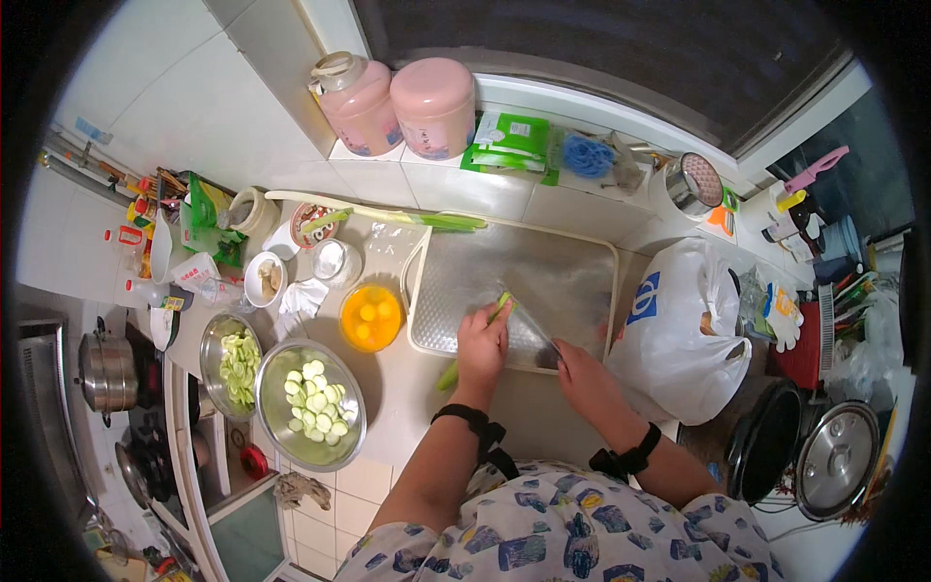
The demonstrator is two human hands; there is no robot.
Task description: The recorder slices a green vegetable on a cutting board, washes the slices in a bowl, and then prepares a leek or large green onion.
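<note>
I see my left hand (482,341) with fingers curled down onto a green stalk (474,342) lying across the near edge of the metal cutting board (572,267) — pinning it flat. My right hand (574,368) is closed round the handle of a cleaver (529,333), its blade resting just beside the left fingers. A bowl of egg yolks (370,317) sits near the board's left.

The rectangular cutting board (562,276) looked like dull, faintly textured grey metal. Two round steel bowls (312,403) shone glossy. The beige surface (412,388) appeared smooth, the white plastic bag (679,339) crinkled and slightly shiny, and the twin pink jars (432,107) glossy.
</note>
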